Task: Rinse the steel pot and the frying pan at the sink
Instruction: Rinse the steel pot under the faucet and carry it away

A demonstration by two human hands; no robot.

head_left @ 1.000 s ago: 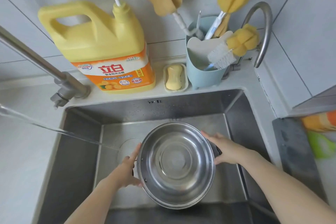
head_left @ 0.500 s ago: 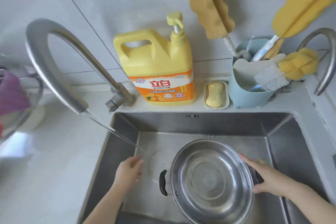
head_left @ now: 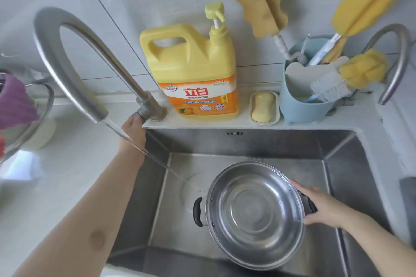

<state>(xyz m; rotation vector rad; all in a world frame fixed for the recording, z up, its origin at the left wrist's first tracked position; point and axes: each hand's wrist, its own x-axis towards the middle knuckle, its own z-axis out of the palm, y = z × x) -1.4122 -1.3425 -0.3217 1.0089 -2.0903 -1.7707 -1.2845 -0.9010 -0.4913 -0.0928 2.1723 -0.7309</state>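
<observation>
The right hand [head_left: 324,206] grips the black side handle of the steel pot [head_left: 255,213] at the pot's three o'clock, probably to steady it and keep its mouth turned up toward the camera. The pot sits low in the sink [head_left: 258,141], toward five o'clock of the basin, its other handle [head_left: 197,211] free at nine o'clock.

The left hand [head_left: 134,129] reaches to the base of the tap [head_left: 74,56] at eleven o'clock from the pot; its fingers lie against the fitting, but whether they clasp a lever cannot be told. Likely it is there to adjust flow or swing the spout. The water stream [head_left: 157,159] slants down and lands on the sink floor just beside the free handle, missing the pot. No frying pan is in view.
</observation>
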